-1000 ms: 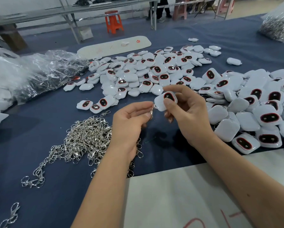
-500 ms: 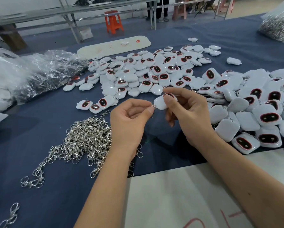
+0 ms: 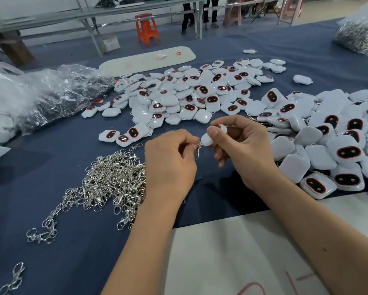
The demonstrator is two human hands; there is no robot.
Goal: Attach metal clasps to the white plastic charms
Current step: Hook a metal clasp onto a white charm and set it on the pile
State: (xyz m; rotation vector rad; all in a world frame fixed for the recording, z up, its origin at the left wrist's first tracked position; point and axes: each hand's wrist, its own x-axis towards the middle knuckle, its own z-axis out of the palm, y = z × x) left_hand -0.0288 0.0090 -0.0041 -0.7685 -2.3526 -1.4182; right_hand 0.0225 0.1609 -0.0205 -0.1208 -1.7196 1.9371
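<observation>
My right hand [image 3: 244,147] grips a white plastic charm [image 3: 208,139] between thumb and fingers, its dark red-rimmed face turned mostly away. My left hand [image 3: 170,165] pinches a small silver metal clasp [image 3: 199,148] right at the charm's lower left corner, and the clasp hangs down from my fingertips. A tangled heap of silver clasps [image 3: 113,179] lies on the blue cloth just left of my left wrist. Loose white charms lie in a big pile [image 3: 200,92] behind my hands and in another pile [image 3: 332,141] to the right.
Crumpled clear plastic bags [image 3: 47,96] fill the far left. A long white board [image 3: 147,59] lies at the back, and a white sheet [image 3: 232,252] covers the near table edge. A bag of metal parts [image 3: 357,37] sits far right. An orange stool [image 3: 147,28] stands beyond the table.
The charm in my right hand has tipped so its dark face turns away. My left hand has shifted slightly, and the clasp now hangs at the charm's corner.
</observation>
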